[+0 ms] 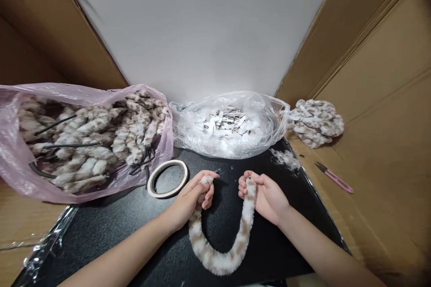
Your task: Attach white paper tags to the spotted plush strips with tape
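A white and tan furry strip (218, 258) hangs in a U shape over the black tabletop, one end in each hand. My left hand (198, 195) is closed around its left end, and a tuft of fur shows above the fingers. At the other end, my right hand (262, 193) pinches the strip near its tip, where a small dark metallic spot shows. Just left of my left hand lies a roll of cream tape (184, 171), flat on the table.
A pink plastic bag (85, 197) of furry strips with dark cords lies at the left. Behind the hands sits a clear plastic bag (188, 136) with white tags and small metal pieces. To the right are a furry bundle (316, 123) and pink-handled snips (338, 181). Cardboard walls (380, 76) stand at both sides.
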Demonstrator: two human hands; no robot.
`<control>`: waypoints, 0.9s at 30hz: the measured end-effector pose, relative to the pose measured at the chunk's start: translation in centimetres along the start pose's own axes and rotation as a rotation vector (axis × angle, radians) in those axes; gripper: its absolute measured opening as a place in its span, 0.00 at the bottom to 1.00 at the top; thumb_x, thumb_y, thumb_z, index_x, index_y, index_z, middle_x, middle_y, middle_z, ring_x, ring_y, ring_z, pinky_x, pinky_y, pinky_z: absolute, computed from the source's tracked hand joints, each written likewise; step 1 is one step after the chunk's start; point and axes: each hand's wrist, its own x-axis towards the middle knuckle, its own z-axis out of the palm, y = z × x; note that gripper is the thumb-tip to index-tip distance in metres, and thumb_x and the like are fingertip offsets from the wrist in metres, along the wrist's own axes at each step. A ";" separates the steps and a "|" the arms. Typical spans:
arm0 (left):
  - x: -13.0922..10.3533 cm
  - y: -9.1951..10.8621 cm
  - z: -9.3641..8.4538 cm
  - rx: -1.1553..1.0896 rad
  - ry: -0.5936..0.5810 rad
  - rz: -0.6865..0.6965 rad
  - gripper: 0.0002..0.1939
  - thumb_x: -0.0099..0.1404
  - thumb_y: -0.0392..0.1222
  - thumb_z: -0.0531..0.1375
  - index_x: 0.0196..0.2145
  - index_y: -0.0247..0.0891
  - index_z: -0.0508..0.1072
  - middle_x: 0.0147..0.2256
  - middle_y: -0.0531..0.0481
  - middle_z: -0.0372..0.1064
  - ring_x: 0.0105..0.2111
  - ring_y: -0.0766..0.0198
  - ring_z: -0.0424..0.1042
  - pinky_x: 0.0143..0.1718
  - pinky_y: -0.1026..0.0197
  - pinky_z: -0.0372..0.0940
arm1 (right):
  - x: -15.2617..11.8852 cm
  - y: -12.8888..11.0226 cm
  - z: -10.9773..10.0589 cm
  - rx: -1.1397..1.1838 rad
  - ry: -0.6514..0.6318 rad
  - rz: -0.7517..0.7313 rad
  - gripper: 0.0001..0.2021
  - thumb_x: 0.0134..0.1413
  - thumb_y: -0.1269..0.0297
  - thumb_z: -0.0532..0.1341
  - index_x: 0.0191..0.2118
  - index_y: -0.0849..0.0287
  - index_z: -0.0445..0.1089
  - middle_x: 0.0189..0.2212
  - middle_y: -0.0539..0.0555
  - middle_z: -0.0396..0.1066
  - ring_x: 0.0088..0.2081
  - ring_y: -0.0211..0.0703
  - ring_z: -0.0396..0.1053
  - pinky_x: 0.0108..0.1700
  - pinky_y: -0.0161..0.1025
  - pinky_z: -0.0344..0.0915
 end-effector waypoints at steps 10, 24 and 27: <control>0.3 0.1 0.0 -0.097 0.062 0.038 0.08 0.61 0.36 0.55 0.40 0.36 0.65 0.20 0.59 0.57 0.17 0.73 0.54 0.21 0.68 0.51 | -4.2 2.2 1.2 -0.018 0.188 0.055 0.12 0.50 0.59 0.65 0.37 0.63 0.74 0.37 0.60 0.77 0.42 0.45 0.72 0.55 0.45 0.60; 0.3 0.4 0.1 -0.144 0.045 0.031 0.09 0.60 0.39 0.57 0.39 0.35 0.67 0.20 0.58 0.58 0.17 0.73 0.54 0.21 0.68 0.51 | -4.7 2.1 1.0 -0.280 0.210 -0.112 0.16 0.50 0.51 0.67 0.36 0.59 0.72 0.27 0.50 0.72 0.32 0.39 0.67 0.42 0.39 0.62; 0.4 0.3 -0.1 -0.152 0.034 0.030 0.09 0.61 0.40 0.57 0.39 0.35 0.67 0.20 0.58 0.58 0.17 0.73 0.54 0.21 0.68 0.51 | -5.0 2.3 1.0 -0.253 0.217 -0.065 0.16 0.49 0.52 0.67 0.37 0.59 0.73 0.32 0.53 0.75 0.36 0.41 0.70 0.46 0.39 0.63</control>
